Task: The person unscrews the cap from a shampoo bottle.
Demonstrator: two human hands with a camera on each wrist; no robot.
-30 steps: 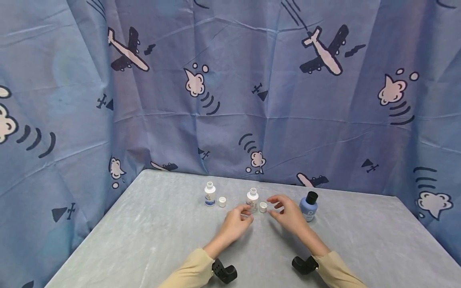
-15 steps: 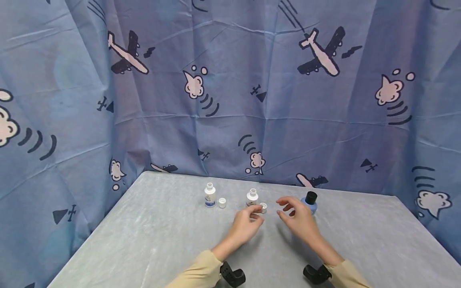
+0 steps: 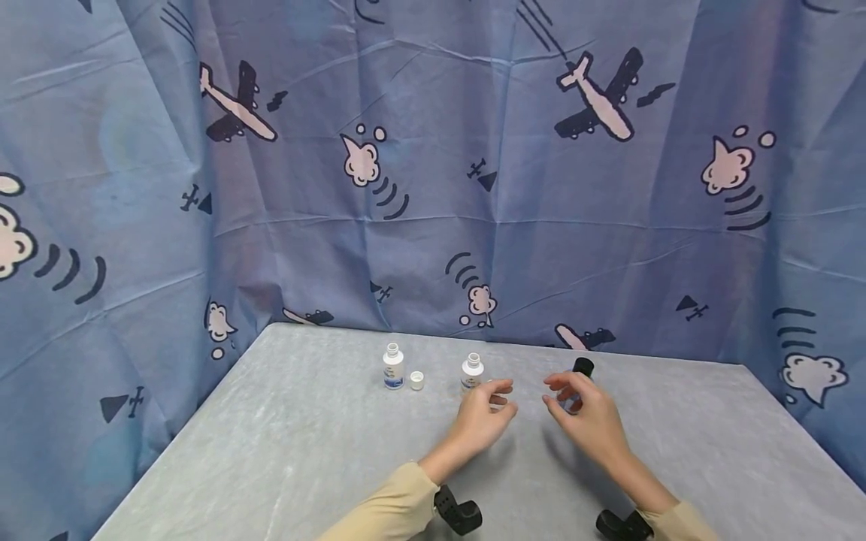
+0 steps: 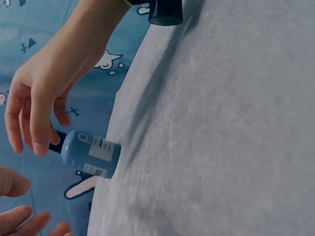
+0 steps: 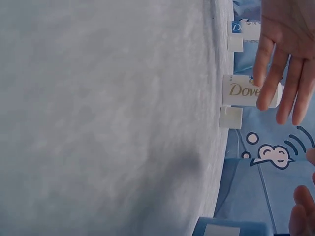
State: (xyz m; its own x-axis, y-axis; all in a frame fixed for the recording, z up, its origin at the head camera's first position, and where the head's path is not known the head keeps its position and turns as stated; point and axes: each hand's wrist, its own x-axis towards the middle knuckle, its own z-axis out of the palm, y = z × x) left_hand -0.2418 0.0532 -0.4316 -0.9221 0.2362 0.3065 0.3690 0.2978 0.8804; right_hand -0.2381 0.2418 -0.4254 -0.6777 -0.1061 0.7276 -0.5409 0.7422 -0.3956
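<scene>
Both hands hover over the table with loosely bent fingers and nothing in them. The left hand is in front of an uncapped white Dove bottle; in the head view it hides that bottle's lower part and the white cap beside it. My right hand is just in front of a blue bottle with a black cap, covering most of it in the head view. From the left wrist, the right fingers overlap the black cap. The blue bottle stands upright.
Further left, a second uncapped white bottle stands upright with its white cap to its right. The grey table ends at a blue curtain printed with planes, at the back and sides.
Both hands have moved right: the left from the middle white bottle past its cap, the right from beside that cap to in front of the blue bottle. The bottles have stayed put.
</scene>
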